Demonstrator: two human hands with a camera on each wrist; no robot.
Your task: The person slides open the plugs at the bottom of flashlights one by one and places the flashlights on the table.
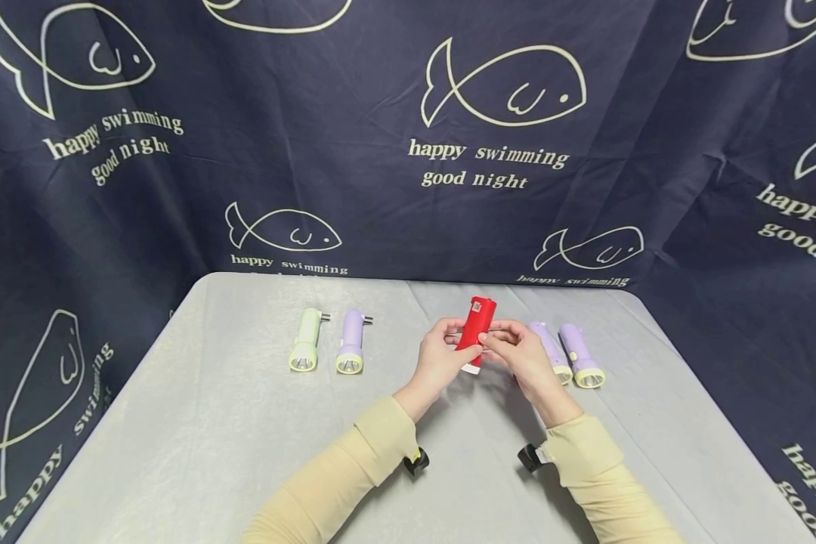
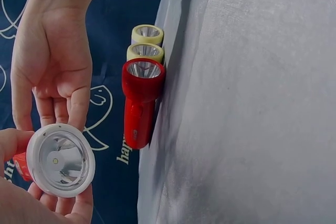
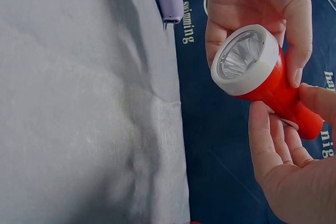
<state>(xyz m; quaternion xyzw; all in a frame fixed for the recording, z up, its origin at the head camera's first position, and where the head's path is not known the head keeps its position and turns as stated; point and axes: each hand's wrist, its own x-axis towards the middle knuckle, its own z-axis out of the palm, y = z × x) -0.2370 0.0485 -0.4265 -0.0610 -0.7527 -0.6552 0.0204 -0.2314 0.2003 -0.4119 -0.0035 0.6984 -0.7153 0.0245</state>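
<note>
A red flashlight with a white head rim is held up over the table between both hands. My left hand grips it from the left near the head, its thumb across the body. The right hand holds it from the other side, thumb on the red body and fingers behind. In the left wrist view the clear lens and reflector face the camera. Another red flashlight with a red rim lies on the table beyond the hands; the right hand hides it in the head view.
A green flashlight and a purple one lie at the left on the grey-covered table. Two more purple flashlights, one partly behind the right hand and one beside it, lie at the right. Dark fish-print cloth hangs around the table.
</note>
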